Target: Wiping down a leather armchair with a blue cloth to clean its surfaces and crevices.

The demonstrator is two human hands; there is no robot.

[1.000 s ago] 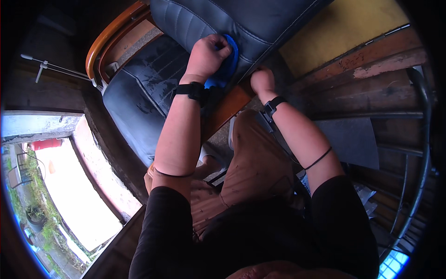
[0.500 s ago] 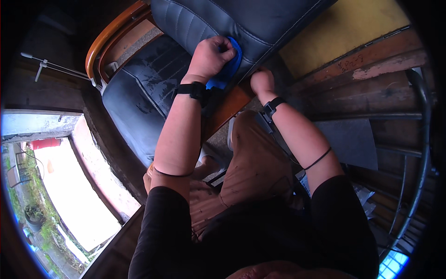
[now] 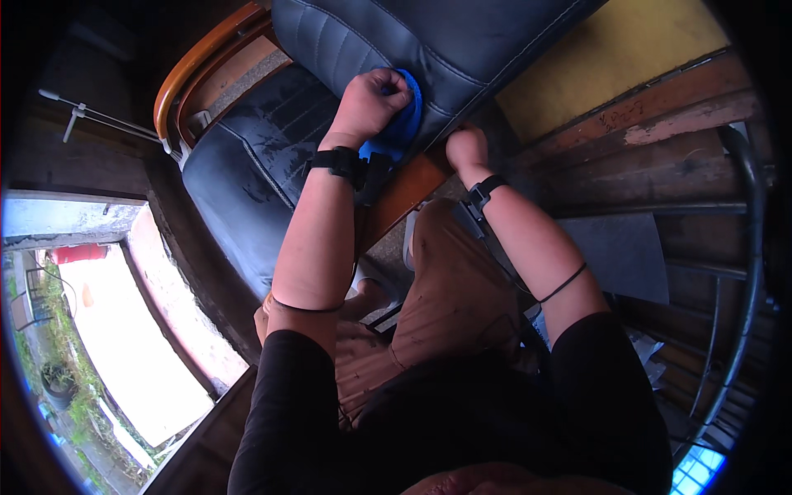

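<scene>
My left hand (image 3: 368, 107) is closed on a bunched blue cloth (image 3: 406, 128) and presses it to the black padded backrest (image 3: 478, 41) of a chair. My right hand (image 3: 468, 148) is curled at the backrest's lower right edge, beside the wooden armrest (image 3: 404, 196); its fingertips are hidden behind that edge. Below and left of the backrest lies the black seat cushion (image 3: 239, 206), with wet-looking streaks on its stitched panel. A second curved wooden armrest (image 3: 177, 70) shows at the far left of the chair.
A bright opening (image 3: 140, 330) to the outdoors is at the left. A metal rail frame (image 3: 752, 214) stands along the right side. Behind the chair are a yellowish panel (image 3: 610, 62) and worn wooden boards (image 3: 660, 120). A white rod (image 3: 107, 120) sticks out at the upper left.
The blue cloth has shifted slightly left under my left hand, and more of it shows around the fingers. My right hand stays at the backrest's edge.
</scene>
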